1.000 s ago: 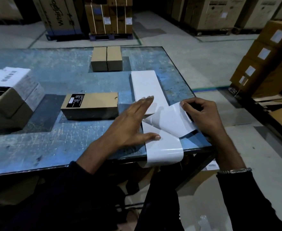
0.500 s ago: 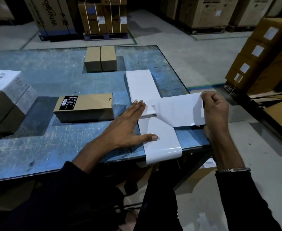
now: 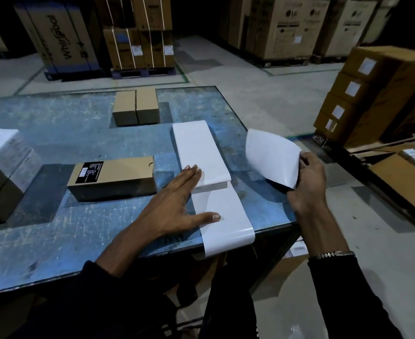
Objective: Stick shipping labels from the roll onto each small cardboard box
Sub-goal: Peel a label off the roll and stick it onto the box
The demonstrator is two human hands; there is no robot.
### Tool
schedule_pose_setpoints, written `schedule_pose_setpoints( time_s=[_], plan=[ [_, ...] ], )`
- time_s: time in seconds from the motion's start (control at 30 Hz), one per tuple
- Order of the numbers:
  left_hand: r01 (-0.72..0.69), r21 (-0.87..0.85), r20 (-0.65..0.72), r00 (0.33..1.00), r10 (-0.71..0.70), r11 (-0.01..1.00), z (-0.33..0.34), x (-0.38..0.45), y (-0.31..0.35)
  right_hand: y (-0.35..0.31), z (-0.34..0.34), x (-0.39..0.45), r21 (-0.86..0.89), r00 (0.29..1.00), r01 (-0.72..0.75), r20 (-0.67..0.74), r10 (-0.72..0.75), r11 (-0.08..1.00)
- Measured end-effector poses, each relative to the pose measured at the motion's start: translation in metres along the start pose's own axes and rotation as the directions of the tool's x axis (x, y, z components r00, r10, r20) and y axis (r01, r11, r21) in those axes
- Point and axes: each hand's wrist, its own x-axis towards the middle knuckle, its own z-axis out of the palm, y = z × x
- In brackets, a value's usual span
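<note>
On the blue table lies one white stack of labels, with three small brown boxes nearby. The left hand lies flat and open on the stack. The right hand pinches one loose label in the air.

On the surface I count three small plain boxes: two side by side far, one near with a black sticker. One label stack, one peeled label, two hands.
</note>
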Motion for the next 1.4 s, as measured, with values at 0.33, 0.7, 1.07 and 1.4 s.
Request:
schedule_pose_setpoints(
  time_s=[0.33,0.7,1.07,1.4],
  plan=[
    [0.018,-0.728,-0.393,0.808,-0.438,0.686,-0.02,-0.019,0.029,-0.023,0.051,-0.07,-0.238,0.854,0.513,0.243,-0.46,0.825],
    [0.347,-0.836,0.052,0.821,-0.568,0.424,-0.113,-0.05,-0.008,0.017,0.107,-0.159,-0.277,0.472,0.839,0.799,-0.373,0.469],
    [0.053,-0.856,-0.233,0.849,-0.475,0.514,-0.142,-0.048,-0.072,0.067,0.134,-0.171,-0.328,0.535,0.838,0.648,-0.542,0.436],
    [0.054,-0.842,-0.186,0.905,-0.384,0.537,-0.153,-0.018,-0.109,0.098,0.151,-0.167,-0.402,0.853,0.432,0.472,-0.221,0.807]
  ],
)
